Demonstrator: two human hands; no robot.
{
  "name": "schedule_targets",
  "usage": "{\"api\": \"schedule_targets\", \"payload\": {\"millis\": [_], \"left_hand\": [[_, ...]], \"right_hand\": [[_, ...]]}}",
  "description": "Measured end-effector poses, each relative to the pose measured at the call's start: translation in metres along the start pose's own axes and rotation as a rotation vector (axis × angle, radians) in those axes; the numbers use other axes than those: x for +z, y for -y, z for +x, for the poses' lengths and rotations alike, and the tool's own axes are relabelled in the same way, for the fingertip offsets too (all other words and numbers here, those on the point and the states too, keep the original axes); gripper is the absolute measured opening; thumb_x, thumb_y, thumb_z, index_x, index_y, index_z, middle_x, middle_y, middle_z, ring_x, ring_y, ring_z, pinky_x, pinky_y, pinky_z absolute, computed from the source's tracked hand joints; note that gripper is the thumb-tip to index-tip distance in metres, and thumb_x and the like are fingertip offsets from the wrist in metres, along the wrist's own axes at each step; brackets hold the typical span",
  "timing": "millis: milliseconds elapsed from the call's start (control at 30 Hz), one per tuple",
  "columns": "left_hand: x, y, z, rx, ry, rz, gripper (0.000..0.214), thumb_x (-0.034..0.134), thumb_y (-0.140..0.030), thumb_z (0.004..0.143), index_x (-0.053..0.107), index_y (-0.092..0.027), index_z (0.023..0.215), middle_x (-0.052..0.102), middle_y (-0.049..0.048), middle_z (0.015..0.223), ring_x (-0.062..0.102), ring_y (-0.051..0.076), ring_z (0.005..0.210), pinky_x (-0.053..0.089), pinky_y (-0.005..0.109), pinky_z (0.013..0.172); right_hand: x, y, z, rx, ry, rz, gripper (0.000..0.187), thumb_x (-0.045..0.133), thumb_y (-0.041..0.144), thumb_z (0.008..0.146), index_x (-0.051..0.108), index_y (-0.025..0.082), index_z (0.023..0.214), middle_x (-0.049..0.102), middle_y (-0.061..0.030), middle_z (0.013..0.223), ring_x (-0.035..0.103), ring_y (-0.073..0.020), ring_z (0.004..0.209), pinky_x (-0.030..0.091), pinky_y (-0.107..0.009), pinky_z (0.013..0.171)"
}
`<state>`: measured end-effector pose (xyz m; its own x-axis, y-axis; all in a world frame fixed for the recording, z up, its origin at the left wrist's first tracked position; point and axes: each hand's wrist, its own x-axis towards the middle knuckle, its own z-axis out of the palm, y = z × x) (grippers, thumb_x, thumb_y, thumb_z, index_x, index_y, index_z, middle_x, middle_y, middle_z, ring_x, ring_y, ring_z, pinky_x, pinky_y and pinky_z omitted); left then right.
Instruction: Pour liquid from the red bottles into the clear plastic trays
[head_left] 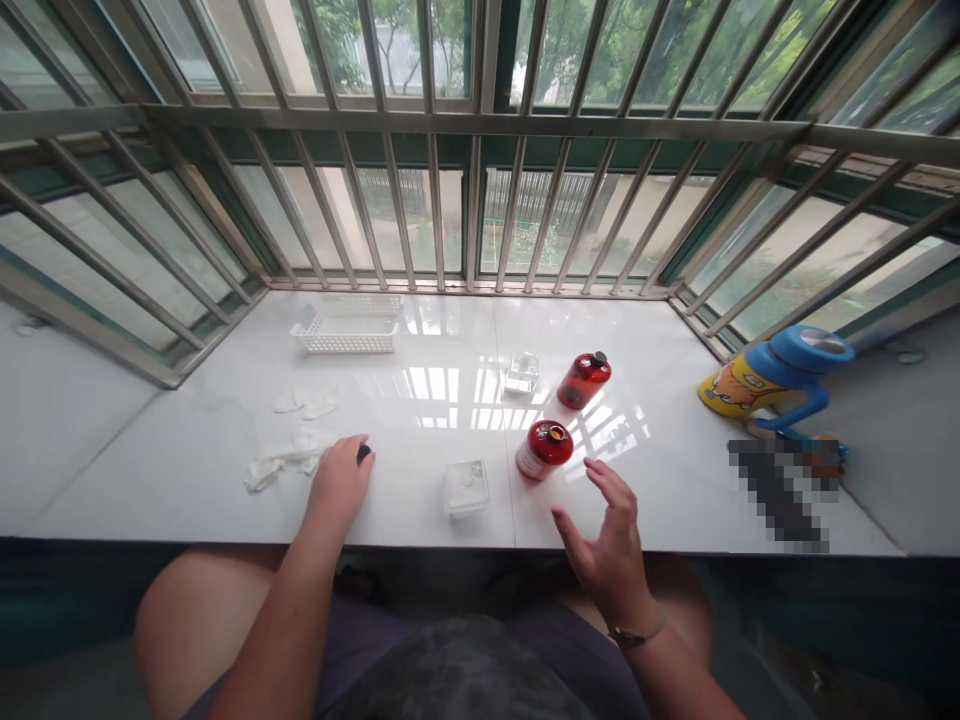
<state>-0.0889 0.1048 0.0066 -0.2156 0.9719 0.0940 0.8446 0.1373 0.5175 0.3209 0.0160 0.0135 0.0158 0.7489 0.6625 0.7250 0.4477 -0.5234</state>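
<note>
Clearly, the uncapped bottle [543,455] is glossy red, pale-labelled.

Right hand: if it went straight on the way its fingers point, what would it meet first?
Most likely the uncapped red bottle, just ahead and to the left of the right hand. They look apart, but one view leaves the depth unclear.

No text is reading clearly: the pale label [531,464] on the open red bottle [545,455], which is standing at seven o'clock from the capped red bottle [582,382], is showing only blurred marks.
</note>
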Motion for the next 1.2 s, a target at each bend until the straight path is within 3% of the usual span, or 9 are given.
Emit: {"api": "schedule_targets", "payload": {"millis": [100,267,400,500,567,633,767,900,1200], "left_hand": [[0.003,-0.022,-0.015,-0.032,0.057,-0.19,0.037,0.064,-0.042,0.094,0.07,-0.021,0.124,0.08,0.0114,0.116,0.078,0.03,0.102,0.064,0.047,0.1],[0.006,-0.086,-0.066,-0.07,0.283,-0.937,0.046,0.083,-0.052,0.089,0.067,-0.022,0.12,0.08,0.0114,0.118,0.076,0.028,0.117,0.06,0.048,0.109],[0.006,-0.128,-0.1,-0.149,0.455,-1.23,0.045,0.091,-0.047,0.085,0.068,-0.023,0.114,0.078,0.0088,0.115,0.075,0.026,0.114,0.061,0.041,0.105],[0.007,-0.139,-0.111,-0.213,0.517,-1.352,0.046,0.093,-0.046,0.084,0.066,-0.022,0.114,0.077,0.0077,0.111,0.075,0.024,0.107,0.063,0.035,0.096],[0.006,-0.137,-0.112,-0.232,0.533,-1.359,0.047,0.089,-0.048,0.089,0.064,-0.022,0.119,0.077,0.0083,0.112,0.076,0.023,0.105,0.064,0.035,0.093],[0.006,-0.129,-0.109,-0.178,0.469,-1.267,0.044,0.081,-0.051,0.096,0.063,-0.022,0.124,0.077,0.0098,0.116,0.076,0.025,0.11,0.064,0.039,0.097],[0.01,-0.101,-0.095,0.144,0.194,-0.768,0.048,0.082,-0.043,0.095,0.065,-0.026,0.136,0.07,0.0106,0.141,0.067,0.031,0.138,0.053,0.053,0.123],[0.026,-0.085,-0.078,0.273,0.27,-0.475,0.082,0.092,-0.033,0.082,0.053,-0.03,0.154,0.06,0.0108,0.16,0.058,0.035,0.15,0.047,0.059,0.129],[0.048,-0.086,-0.064,0.31,0.309,-0.461,0.065,0.085,-0.026,0.086,0.06,-0.028,0.146,0.069,0.0089,0.15,0.066,0.031,0.141,0.053,0.052,0.123]], "right_hand": [[0.003,0.02,0.004,-0.059,0.042,0.039,0.056,0.073,0.017,0.1,0.055,0.027,0.152,0.065,-0.0194,0.141,0.064,-0.0395,0.134,0.059,-0.07,0.107],[0.016,0.06,0.013,-0.154,0.194,0.219,0.052,0.068,0.009,0.101,0.062,0.03,0.148,0.075,-0.0131,0.126,0.074,-0.032,0.116,0.069,-0.053,0.095],[0.028,0.083,0.027,-0.203,0.222,0.314,0.057,0.071,0.01,0.101,0.059,0.028,0.154,0.076,-0.0127,0.129,0.075,-0.0292,0.117,0.068,-0.048,0.096],[0.035,0.088,0.035,-0.196,0.21,0.369,0.05,0.067,0.007,0.102,0.064,0.029,0.148,0.078,-0.0096,0.123,0.076,-0.0253,0.11,0.068,-0.043,0.093],[0.039,0.085,0.037,-0.191,0.227,0.386,0.047,0.067,0.008,0.103,0.065,0.029,0.145,0.079,-0.0083,0.12,0.076,-0.0238,0.107,0.067,-0.04,0.092],[0.044,0.081,0.038,-0.166,0.225,0.372,0.042,0.071,0.012,0.103,0.065,0.027,0.142,0.08,-0.0079,0.116,0.076,-0.024,0.104,0.065,-0.04,0.092],[0.054,0.07,0.042,-0.106,0.226,0.28,0.027,0.078,0.022,0.102,0.07,0.024,0.127,0.08,-0.0069,0.105,0.074,-0.0254,0.097,0.063,-0.041,0.088],[0.071,0.066,0.048,-0.149,0.324,0.173,0.023,0.077,0.019,0.101,0.072,0.023,0.123,0.08,-0.008,0.108,0.073,-0.0274,0.098,0.062,-0.043,0.087],[0.087,0.06,0.04,-0.126,0.329,0.169,0.032,0.073,0.014,0.102,0.073,0.023,0.133,0.081,-0.0091,0.117,0.07,-0.0278,0.104,0.062,-0.045,0.094]]}}
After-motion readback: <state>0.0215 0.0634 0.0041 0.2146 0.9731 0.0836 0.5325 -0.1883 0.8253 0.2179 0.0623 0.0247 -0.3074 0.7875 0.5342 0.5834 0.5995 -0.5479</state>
